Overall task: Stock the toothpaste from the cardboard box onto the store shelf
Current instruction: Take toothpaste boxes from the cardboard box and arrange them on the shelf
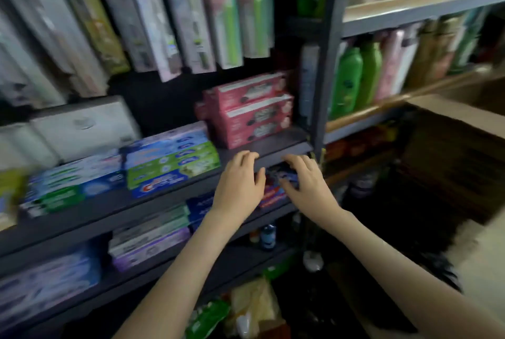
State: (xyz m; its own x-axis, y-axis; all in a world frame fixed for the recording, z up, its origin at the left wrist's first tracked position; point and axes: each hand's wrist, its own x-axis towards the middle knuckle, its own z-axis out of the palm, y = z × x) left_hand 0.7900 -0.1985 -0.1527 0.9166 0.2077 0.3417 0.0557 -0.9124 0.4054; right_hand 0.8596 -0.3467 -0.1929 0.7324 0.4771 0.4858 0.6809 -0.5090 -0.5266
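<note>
R hand (303, 180) is curling its fingers round the toothpaste pack (276, 188) on the shelf (276, 214), L hand (240, 178) steadying at 9 o'clock w/ loosely bent fingers, best sliding it in square, cardboard box (453, 117) sitting at 3 o'clock.

Both bare forearms (177, 270) reach forward, converging; the left hand (240, 178) and right hand (307, 181) sit palm-down, close together, fingers loosely bent.

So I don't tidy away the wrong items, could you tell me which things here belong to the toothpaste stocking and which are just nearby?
Job: left hand; right hand; red-and-blue toothpaste box between them; cardboard box; shelf; pink toothpaste boxes.
Just nearby: hanging toothbrushes; green bottles; small bottle below.
</note>
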